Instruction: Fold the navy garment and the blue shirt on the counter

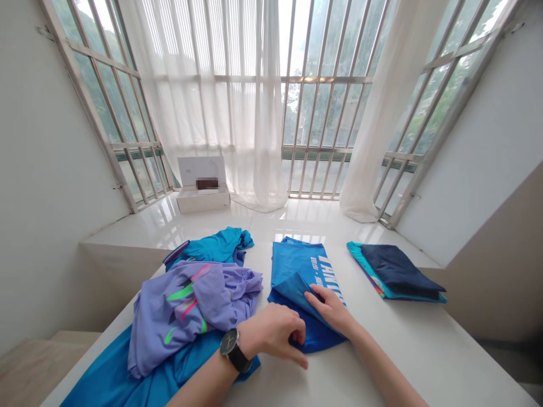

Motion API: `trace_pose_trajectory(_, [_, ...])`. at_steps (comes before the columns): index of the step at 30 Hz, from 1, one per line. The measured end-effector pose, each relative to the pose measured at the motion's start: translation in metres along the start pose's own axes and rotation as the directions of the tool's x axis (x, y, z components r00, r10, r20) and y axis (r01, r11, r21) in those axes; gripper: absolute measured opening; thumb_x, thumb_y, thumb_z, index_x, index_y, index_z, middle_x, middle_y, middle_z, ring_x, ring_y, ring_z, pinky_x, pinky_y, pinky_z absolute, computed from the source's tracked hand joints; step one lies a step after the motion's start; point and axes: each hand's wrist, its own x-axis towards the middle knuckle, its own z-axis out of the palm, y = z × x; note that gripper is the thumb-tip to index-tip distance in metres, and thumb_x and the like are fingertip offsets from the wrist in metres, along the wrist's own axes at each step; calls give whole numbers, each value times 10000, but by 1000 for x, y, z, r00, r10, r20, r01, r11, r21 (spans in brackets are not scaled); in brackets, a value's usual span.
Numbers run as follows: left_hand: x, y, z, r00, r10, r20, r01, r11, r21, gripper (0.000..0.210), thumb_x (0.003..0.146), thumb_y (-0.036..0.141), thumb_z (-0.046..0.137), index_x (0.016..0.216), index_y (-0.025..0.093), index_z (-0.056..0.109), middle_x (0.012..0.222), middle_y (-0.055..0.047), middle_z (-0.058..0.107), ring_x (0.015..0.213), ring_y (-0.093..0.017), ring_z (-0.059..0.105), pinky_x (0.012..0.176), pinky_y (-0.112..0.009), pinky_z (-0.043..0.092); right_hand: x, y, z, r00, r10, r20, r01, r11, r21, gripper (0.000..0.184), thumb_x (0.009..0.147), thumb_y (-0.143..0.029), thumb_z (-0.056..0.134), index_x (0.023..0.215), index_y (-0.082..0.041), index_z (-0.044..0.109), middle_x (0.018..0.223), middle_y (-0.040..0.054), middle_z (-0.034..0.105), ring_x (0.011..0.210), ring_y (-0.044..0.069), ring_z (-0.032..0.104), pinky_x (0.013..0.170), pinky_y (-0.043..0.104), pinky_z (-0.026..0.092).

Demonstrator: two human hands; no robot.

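Observation:
In front of me lies a bright blue shirt (292,263) with white lettering, partly folded, a flap of its lower part turned up and over. My right hand (328,305) is closed on the edge of that flap, thumb and fingers pinching the fabric. At the shirt's lower left edge is my left hand (278,328), with a black watch (235,349) on its wrist. Its fingers are bent and its thumb stands apart from them. No cloth shows between them, though the fingertips are partly hidden.
To the left, a lavender garment (169,305) with green and pink marks lies heaped over blue cloth (123,367). Behind it is a crumpled teal garment (216,246). Folded clothes (399,271) are stacked on the right. An open white box (203,202) stands by the curtained, barred window.

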Motion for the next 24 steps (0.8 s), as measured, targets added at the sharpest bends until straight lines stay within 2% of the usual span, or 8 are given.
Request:
trace_pose_trajectory(4, [-1, 2, 9, 1000, 6, 18, -8, 996, 89, 384, 704, 540, 812, 894, 235, 676, 869, 14, 692, 758, -180, 665, 576, -247, 384, 0, -2, -1, 999, 21, 31, -22, 1000, 20, 433, 891, -596, 476, 690, -218, 535, 669, -18, 568, 671, 169, 511, 661, 306, 450])
trace_pose_trajectory(11, [-4, 7, 5, 1000, -13, -7, 14, 983, 185, 98, 776, 291, 704, 852, 234, 679, 844, -1, 681, 750, -180, 643, 606, -262, 409, 1, -1, -2, 999, 26, 33, -29, 997, 72, 431, 889, -583, 474, 650, -227, 444, 634, -46, 452, 639, 146, 433, 622, 291, 386])
trace_pose_trajectory(18, [0, 7, 8, 1000, 17, -24, -11, 972, 233, 121, 752, 244, 669, 868, 232, 637, 875, -8, 667, 817, -205, 614, 649, -300, 431, 2, 5, 0, 995, 97, -29, -92, 988, 123, 411, 814, -610, 542, 751, -211, 615, 755, 25, 642, 748, 215, 555, 725, 349, 470])
trace_pose_trajectory(22, [1, 7, 7, 995, 72, -67, -51, 962, 267, 128, 747, 242, 669, 862, 230, 614, 975, -17, 658, 917, -223, 588, 785, -345, 441, 2, 5, -3, 994, 108, -30, -102, 981, 165, 442, 803, -635, 555, 708, -209, 623, 708, 19, 632, 711, 208, 552, 686, 344, 473])
trace_pose_trajectory(24, [1, 8, 7, 995, 71, -75, -48, 961, 273, 140, 752, 245, 665, 878, 234, 605, 997, -16, 654, 924, -224, 585, 792, -350, 441, 2, 3, -7, 993, 118, -28, -108, 965, 237, 449, 795, -642, 585, 688, -208, 634, 685, 7, 626, 698, 198, 545, 666, 330, 471])
